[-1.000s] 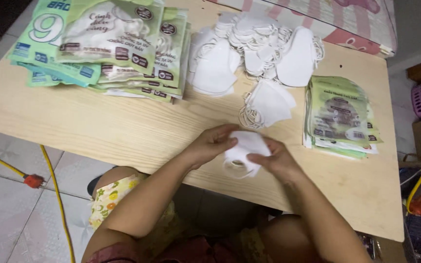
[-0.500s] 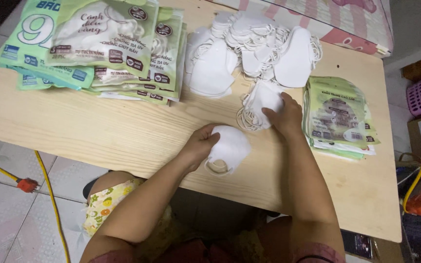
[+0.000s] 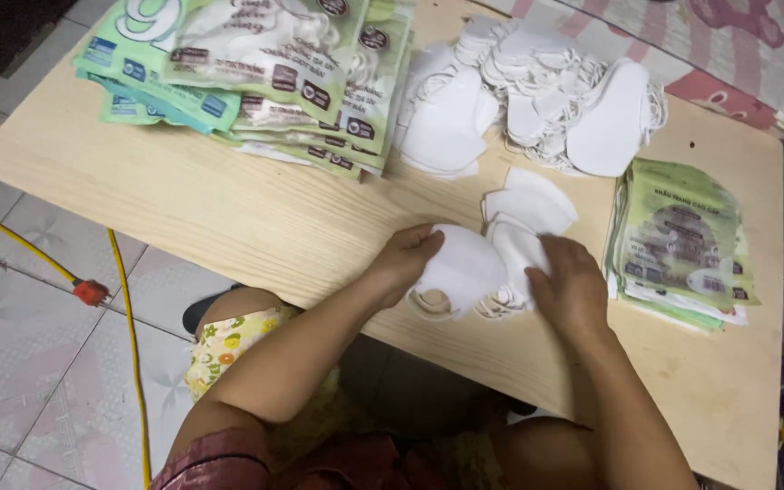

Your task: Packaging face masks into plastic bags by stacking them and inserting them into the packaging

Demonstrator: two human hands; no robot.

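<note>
Two hands (image 3: 492,272), two mask piles (image 3: 537,100)

My two forearms bare to the elbow, no watch or rings that I can see, left hand (image 3: 407,260) and right hand (image 3: 571,288) ungloved, dark reddish patterned sleeve at my left shoulder, yellow floral fabric over my lap

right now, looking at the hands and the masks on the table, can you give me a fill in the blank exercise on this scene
1. The left hand holds a folded face mask whose colour is ____.
2. The right hand rests on a small pile of masks lying on the ____ table.
3. The stack of packets near the right hand is mainly ____ in colour.
4. On the floor lies a ____ cable.

Missing words: white; wooden; green; yellow
</note>
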